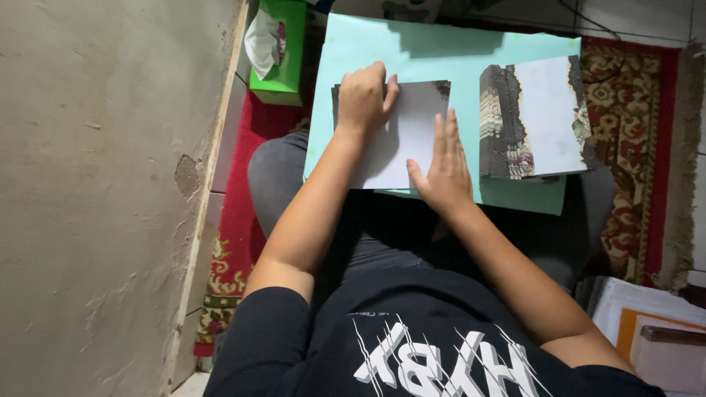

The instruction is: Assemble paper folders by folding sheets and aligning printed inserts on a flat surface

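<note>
While resting unsteadily on the lap, mint-green board [441, 51] could tip; left hand [362, 95] curled on grey-white sheet [412, 140], right hand [443, 165] flat, fingers spread, gripping nothing.

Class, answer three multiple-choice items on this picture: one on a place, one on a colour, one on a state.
1. Where is the green tissue box?
A. by the wall, upper left
B. on the light green board
C. under the right hand

2. What colour is the board on the lap?
A. red
B. light green
C. black

3. How does the right hand lie?
A. fisted
B. flat on the grey sheet
C. raised

Key: A, it stands beside the wall; B, the board is pale green; B, open palm presses the sheet, while the left hand curls on it.
</note>
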